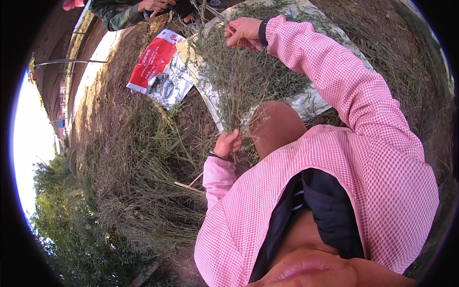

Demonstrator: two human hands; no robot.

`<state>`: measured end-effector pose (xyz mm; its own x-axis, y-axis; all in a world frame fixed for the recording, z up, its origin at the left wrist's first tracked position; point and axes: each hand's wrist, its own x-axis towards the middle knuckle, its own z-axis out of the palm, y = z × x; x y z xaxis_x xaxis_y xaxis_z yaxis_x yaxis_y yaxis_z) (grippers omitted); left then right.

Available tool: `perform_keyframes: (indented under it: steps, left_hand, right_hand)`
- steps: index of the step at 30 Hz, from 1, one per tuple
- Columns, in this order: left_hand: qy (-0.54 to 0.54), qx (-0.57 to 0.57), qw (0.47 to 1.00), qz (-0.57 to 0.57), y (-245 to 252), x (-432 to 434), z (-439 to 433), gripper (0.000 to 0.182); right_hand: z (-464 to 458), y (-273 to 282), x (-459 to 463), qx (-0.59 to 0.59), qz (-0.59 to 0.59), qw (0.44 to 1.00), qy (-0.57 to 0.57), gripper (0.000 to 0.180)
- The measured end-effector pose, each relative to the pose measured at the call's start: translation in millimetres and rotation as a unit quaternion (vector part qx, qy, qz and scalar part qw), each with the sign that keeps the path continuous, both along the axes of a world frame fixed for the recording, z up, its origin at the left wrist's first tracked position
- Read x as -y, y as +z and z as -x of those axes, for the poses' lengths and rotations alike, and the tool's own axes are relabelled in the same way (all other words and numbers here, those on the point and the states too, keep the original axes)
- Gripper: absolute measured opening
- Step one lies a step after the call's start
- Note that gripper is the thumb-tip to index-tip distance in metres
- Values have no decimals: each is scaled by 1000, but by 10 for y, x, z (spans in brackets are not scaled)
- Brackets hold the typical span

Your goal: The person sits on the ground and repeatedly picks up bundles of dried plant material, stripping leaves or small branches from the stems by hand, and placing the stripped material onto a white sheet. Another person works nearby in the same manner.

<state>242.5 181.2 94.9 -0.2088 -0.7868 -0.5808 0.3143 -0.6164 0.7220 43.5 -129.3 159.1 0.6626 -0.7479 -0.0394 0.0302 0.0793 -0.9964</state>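
My left hand (227, 143) grips the lower stems of a bunch of thin, branching green plants (233, 82). The bunch stands up from that fist and fans out forward. Beyond its upper part, my right hand (244, 33) is closed around a pink-handled tool (256, 45); its working end is hidden by fingers and plants, so its kind is unclear. Below the right hand, cut green sprigs (276, 79) lie heaped on a pale plastic sheet (312, 104). My knee in brown trousers (276, 125) rests against the near side of the sheet.
A red and white printed plastic sack (157, 62) lies left of the sheet. Long cut stalks (154, 201) cover the ground at my left. Across the sheet is another person's camouflage sleeve (120, 18) and hand (154, 5). Leafy bushes (71, 222) stand farther left.
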Motion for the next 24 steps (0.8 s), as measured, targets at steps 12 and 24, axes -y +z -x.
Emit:
perform_keyframes:
  steps: [12, 24]
  left_hand:
    - [-24, 17, 1000, -4, -54, 6, -29, 16]
    - [-14, 50, 998, -21, 15, 35, 52, 24]
  right_hand:
    - [-2, 21, -82, -32, 19, 999, 17, 28]
    - [77, 258, -296, -87, 1, 996, 12, 30]
